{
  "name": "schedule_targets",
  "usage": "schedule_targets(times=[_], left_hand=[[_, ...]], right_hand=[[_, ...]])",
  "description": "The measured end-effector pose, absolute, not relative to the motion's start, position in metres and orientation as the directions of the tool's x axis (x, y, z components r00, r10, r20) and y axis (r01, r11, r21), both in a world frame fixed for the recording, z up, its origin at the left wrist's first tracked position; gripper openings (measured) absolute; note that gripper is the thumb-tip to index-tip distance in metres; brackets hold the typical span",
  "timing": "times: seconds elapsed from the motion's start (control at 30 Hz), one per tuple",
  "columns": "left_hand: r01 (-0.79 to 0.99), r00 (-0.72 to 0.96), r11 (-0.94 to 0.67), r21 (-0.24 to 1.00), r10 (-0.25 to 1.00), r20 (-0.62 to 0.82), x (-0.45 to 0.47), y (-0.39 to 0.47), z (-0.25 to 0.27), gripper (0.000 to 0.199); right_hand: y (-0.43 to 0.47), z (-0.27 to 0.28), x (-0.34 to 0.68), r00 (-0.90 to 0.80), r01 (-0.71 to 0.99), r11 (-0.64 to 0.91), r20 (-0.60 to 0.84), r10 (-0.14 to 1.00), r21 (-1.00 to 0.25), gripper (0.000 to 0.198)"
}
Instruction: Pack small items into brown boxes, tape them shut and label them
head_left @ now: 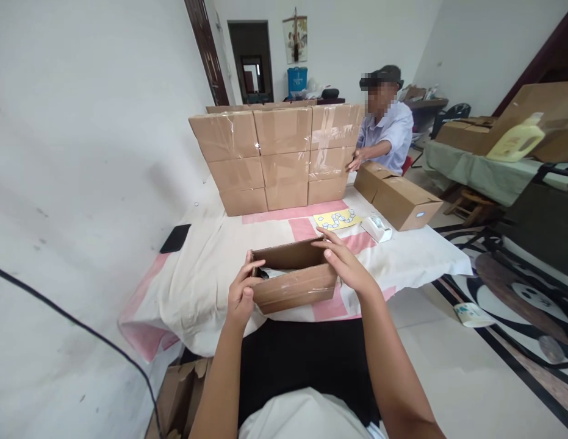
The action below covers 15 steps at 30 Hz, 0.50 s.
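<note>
An open-topped cardboard box (295, 289) sits at the near edge of the cloth-covered table, between my two hands. Its left end is gripped by my left hand (241, 291), fingers over the rim and thumb outside. My right hand (345, 259) holds the right end, its fingers curled at the top edge. Inside the box, something whitish with a dark part (269, 272) shows at the left; I cannot make out what it is. Beyond the box lie a yellow sheet with a blue-and-white pattern (336, 219) and a white tape dispenser (376, 229).
Stacked, taped cardboard boxes (284, 158) form a wall at the table's back. A person (388, 131) sits behind them at the right, one hand near the stack. More boxes (400, 198) stand at the right. A black phone (175, 238) lies left; a paper cup (473, 315) is on the floor.
</note>
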<state>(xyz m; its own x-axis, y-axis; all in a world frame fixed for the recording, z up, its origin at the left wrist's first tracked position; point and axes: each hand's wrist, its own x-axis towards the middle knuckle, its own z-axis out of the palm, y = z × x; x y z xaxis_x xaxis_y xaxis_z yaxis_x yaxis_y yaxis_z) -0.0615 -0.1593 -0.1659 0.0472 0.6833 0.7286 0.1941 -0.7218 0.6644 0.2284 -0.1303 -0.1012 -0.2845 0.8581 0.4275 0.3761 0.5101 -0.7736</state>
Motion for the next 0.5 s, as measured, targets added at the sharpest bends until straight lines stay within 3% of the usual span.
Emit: schedule_targets(times=[0.2, 0.3, 0.4, 0.5], left_hand=[[0.24, 0.055, -0.718, 0.653, 0.682, 0.729, -0.064, -0.162, -0.164, 0.058], [0.19, 0.061, -0.721, 0.667, 0.686, 0.725, -0.061, -0.165, -0.167, 0.059], [0.104, 0.033, -0.7, 0.707, 0.713, 0.701, -0.056, -0.166, -0.172, 0.051], [0.03, -0.01, -0.634, 0.772, 0.773, 0.635, -0.05, -0.164, -0.176, 0.05]], right_hand=[[-0.119, -0.08, 0.228, -0.347, 0.501, 0.483, 0.344, 0.873, -0.718, 0.057], [-0.104, -0.073, 0.228, -0.306, 0.529, 0.367, 0.231, 0.924, -0.765, 0.057], [-0.096, -0.084, 0.224, -0.27, 0.379, 0.275, 0.179, 0.946, -0.884, 0.066], [-0.103, -0.109, 0.22, -0.189, 0.148, 0.278, 0.249, 0.95, -0.949, 0.07]])
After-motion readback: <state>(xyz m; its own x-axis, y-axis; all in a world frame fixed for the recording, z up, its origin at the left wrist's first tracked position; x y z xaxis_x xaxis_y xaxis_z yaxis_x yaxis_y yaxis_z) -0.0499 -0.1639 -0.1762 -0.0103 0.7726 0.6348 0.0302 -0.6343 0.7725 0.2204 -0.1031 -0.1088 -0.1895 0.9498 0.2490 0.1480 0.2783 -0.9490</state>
